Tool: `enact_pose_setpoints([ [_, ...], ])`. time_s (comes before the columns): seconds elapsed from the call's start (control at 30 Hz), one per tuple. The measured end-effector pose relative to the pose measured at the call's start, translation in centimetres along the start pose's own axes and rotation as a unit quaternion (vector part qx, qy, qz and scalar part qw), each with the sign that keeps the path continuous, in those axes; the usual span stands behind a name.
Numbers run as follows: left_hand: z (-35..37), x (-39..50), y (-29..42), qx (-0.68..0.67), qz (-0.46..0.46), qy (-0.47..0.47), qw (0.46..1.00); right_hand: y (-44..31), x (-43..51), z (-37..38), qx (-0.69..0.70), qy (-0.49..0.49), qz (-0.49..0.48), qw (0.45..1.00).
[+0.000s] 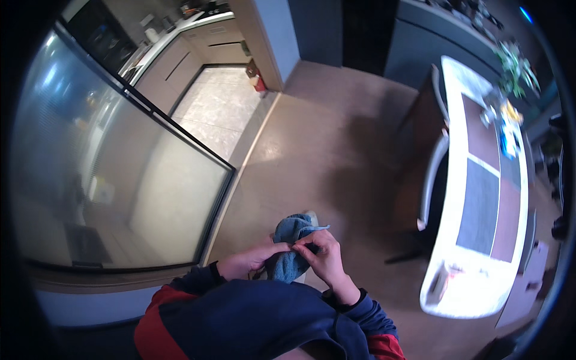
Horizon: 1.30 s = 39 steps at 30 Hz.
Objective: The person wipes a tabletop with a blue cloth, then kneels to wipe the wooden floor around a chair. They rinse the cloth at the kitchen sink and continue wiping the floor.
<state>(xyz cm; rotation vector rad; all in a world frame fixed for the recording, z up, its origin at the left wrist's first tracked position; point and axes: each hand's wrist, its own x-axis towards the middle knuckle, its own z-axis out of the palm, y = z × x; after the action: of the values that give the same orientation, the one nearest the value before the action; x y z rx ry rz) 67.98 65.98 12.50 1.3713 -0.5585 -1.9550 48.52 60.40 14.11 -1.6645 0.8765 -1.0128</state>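
Observation:
A blue-green cloth [288, 266], fluffy like a towel, hangs bunched in front of my body at the lower middle of the head view. My left hand [263, 255] grips it from the left, its thumb lying across the cloth. From the right, my right hand [321, 255] pinches at the cloth between thumb and forefinger, close to the left thumb's tip. A light edge of the cloth sticks out above my right hand. Part of my left hand's fingers is hidden behind the cloth.
A framed glass sliding door [180, 193] stands at the left, with a kitchen counter [155, 54] beyond. At the right, a long white table [451, 189] bears placemats, a plant [517, 69] and a box. Chairs [432, 180] stand along its near side.

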Motion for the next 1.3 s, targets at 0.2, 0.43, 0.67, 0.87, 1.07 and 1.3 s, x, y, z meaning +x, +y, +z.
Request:
enact_pose_setpoints([
  [0.2,-9.4,6.8,13.8,-0.064,0.082,0.021,0.994,1.6,20.1,4.5,-0.016,-0.090,-0.043,0.995],
  [0.43,-18.7,14.9,28.6,-0.073,0.116,0.111,0.984,4.3,41.3,9.5,0.012,-0.152,-0.032,0.988],
  [0.67,-30.0,18.6,37.2,-0.188,0.158,0.189,0.951,7.7,60.4,19.2,0.086,-0.352,-0.013,0.932],
  [0.87,-41.9,20.8,44.5,-0.287,0.174,0.267,0.903,8.5,75.5,31.2,0.119,-0.467,-0.006,0.876],
  [1.07,-58.6,28.6,56.0,-0.285,0.188,0.278,0.898,12.6,90.8,44.2,0.129,-0.398,0.075,0.905],
  [1.3,-73.5,35.4,74.0,-0.196,0.179,0.239,0.934,15.6,108.4,51.3,0.156,-0.267,0.153,0.938],
])
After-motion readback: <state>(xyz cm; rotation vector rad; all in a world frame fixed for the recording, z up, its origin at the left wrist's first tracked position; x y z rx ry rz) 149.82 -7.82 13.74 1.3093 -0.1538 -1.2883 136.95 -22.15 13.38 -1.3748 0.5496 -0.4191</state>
